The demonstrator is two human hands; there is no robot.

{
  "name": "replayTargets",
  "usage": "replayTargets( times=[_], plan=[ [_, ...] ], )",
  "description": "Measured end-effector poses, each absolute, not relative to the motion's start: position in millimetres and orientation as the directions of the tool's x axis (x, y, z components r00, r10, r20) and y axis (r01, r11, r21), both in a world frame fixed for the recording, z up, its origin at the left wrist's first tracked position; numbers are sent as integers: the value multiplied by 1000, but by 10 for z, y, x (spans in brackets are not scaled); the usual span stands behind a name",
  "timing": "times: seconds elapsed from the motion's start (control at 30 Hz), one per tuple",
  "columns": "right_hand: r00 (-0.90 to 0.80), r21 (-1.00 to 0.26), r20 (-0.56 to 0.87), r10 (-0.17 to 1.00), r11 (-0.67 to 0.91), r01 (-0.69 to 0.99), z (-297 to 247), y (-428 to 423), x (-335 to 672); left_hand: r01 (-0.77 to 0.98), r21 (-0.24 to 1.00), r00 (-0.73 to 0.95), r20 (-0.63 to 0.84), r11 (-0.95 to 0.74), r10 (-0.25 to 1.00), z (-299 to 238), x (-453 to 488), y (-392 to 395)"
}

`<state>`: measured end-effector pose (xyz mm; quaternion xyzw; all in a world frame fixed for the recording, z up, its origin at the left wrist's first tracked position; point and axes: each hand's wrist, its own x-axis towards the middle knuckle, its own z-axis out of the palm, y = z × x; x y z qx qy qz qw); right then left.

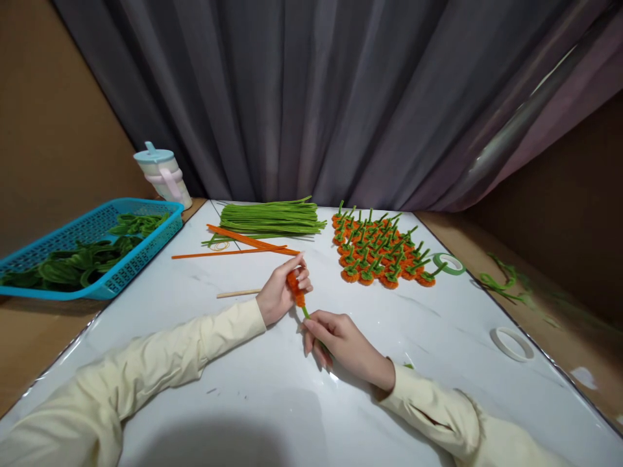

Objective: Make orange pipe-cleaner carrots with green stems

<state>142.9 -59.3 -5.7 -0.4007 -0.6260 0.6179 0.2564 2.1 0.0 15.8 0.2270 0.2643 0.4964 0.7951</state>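
Note:
My left hand (277, 293) is closed around an orange fuzzy coil (296, 290), which looks wound from pipe cleaner. A green pipe cleaner stem (305, 312) sticks out of the coil's lower end. Thumb and fingers of my right hand (345, 340) pinch that stem. Part of the coil is hidden behind the left fingers. Just left of my left hand lies a thin wooden stick (238, 294). Beyond it are loose orange pipe cleaners (228, 251) and a bundle of green pipe cleaners (270, 218).
Rows of finished-looking orange pieces with green stems (379, 250) stand at back right. Beside them lie a green tape roll (448, 264) and a white ring (512, 344). At left are a blue basket (141, 250) of green loops and a lidded cup (163, 174). A grey curtain (272, 97) hangs behind.

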Motion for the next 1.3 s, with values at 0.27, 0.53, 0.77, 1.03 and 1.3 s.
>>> replayTargets(
  times=[0.27,0.53,0.77,1.03,1.3],
  plan=[
    [-562,-979,-169,810,-72,191,-94,-589,1434,-645,656,348,-207,393,914,194,0,12],
    [-567,-977,-180,804,-81,195,-37,-601,1428,-630,676,368,-173,382,914,212,-41,93],
    [-550,-974,-211,808,-127,187,-20,-615,1418,-633,732,229,-136,254,964,162,-89,168],
    [-555,-975,-208,805,-124,185,-50,-602,1427,-606,742,308,-113,287,945,108,-91,182],
    [-568,-982,-162,807,-75,174,-94,-611,1433,-596,736,287,-178,321,941,31,-15,113]
  ],
)
